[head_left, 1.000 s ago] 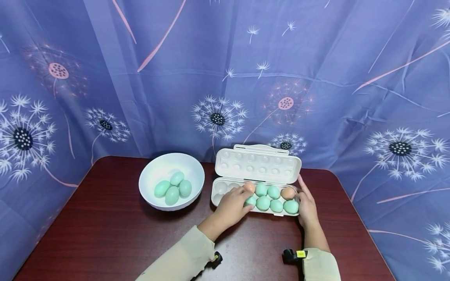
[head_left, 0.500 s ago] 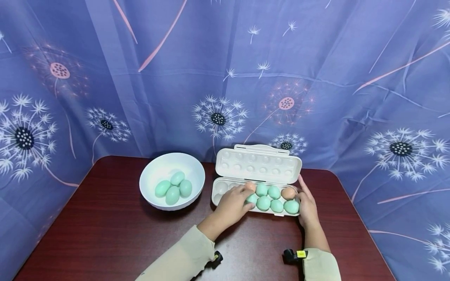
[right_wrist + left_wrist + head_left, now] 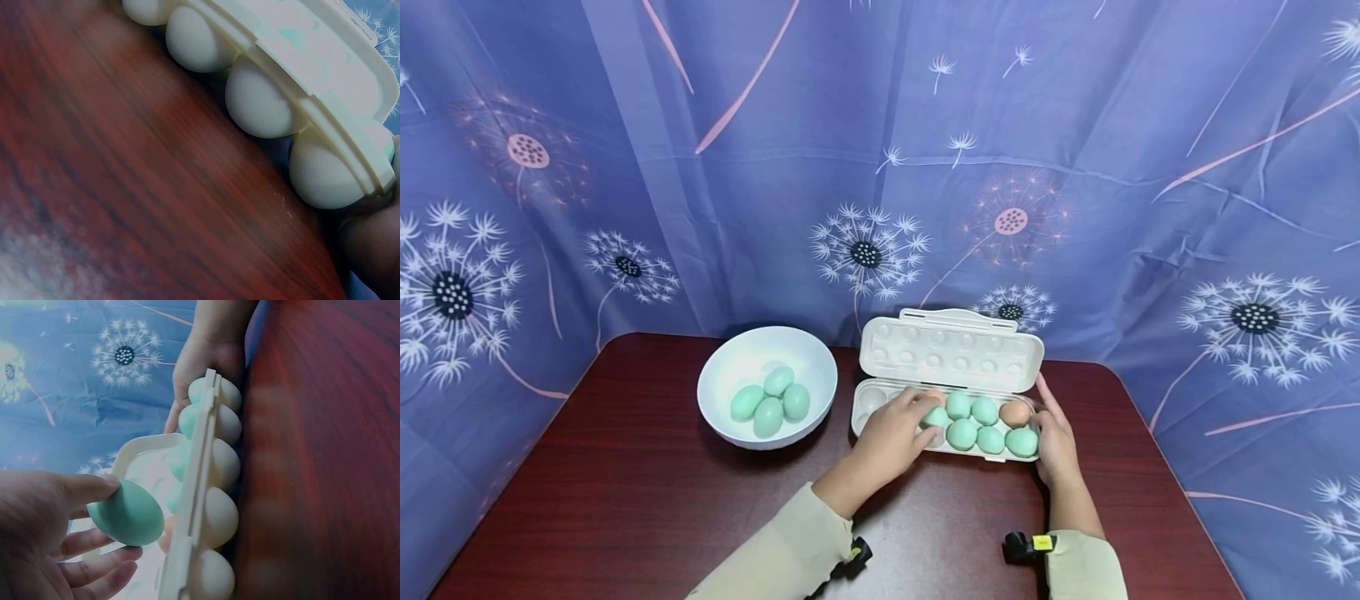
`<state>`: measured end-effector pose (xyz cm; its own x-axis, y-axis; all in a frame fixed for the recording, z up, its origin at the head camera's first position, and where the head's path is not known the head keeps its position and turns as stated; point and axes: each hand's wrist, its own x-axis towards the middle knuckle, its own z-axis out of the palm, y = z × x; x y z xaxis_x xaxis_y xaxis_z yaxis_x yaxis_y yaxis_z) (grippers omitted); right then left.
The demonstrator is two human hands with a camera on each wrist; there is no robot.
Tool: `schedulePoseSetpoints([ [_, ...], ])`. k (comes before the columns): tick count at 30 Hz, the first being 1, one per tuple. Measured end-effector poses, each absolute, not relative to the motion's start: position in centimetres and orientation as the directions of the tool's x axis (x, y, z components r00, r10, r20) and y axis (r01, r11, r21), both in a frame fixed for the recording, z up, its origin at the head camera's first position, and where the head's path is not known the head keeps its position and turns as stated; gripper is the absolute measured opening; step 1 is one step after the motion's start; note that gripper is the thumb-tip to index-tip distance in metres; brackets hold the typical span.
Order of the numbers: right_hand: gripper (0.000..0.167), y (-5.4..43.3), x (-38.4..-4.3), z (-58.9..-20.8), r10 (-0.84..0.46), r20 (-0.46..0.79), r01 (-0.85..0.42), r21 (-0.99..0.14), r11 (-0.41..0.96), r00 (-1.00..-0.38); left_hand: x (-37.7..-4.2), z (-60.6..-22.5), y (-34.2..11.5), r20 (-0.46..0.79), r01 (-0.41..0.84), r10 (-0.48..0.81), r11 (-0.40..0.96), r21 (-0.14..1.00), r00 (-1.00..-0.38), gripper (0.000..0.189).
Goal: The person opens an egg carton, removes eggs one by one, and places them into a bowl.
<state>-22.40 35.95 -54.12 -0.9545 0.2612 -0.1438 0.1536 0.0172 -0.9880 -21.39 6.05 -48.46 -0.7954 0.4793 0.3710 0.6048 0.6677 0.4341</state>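
Pinched between thumb and fingertips of my left hand [image 3: 886, 433] is a green egg [image 3: 130, 514]. It is raised over the near row of the white egg carton [image 3: 951, 358], whose lid stands open. My right hand [image 3: 1057, 446] grips the carton's right end. Green eggs [image 3: 961, 434] and a brown egg [image 3: 1016, 413] sit in the cups. Another brown egg [image 3: 934, 396] is partly behind my left fingers. The right wrist view shows the carton's rounded cup bottoms [image 3: 262, 100] and part of my right hand [image 3: 375, 250].
To the left stands a white bowl [image 3: 715, 400] with several green eggs [image 3: 767, 417]. Both rest on a dark red wooden table [image 3: 625, 500]. A blue curtain [image 3: 737, 233] with dandelion prints hangs behind the table. Dark devices are strapped to both wrists.
My left hand has lifted the green egg from its cup in the near row, slightly up and back. The right hand and the bowl stay where they were.
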Motion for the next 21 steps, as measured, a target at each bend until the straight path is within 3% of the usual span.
schedulePoseSetpoints([
  [15, 0.070, 35.8, -22.3, -53.9, 0.261, -0.155, 0.169, -0.985, 0.033, -0.953, -20.6, -46.6, 2.9, 0.459, 0.600, 0.398, 0.636, 0.486, -0.794, 0.040],
  [21, 0.070, 35.8, -22.4, -54.0, 0.266, -0.148, 0.162, -0.986, 0.034, -0.953, -20.2, -46.4, 1.0, 0.506, 0.599, 0.363, 0.660, 0.453, -0.782, 0.041],
])
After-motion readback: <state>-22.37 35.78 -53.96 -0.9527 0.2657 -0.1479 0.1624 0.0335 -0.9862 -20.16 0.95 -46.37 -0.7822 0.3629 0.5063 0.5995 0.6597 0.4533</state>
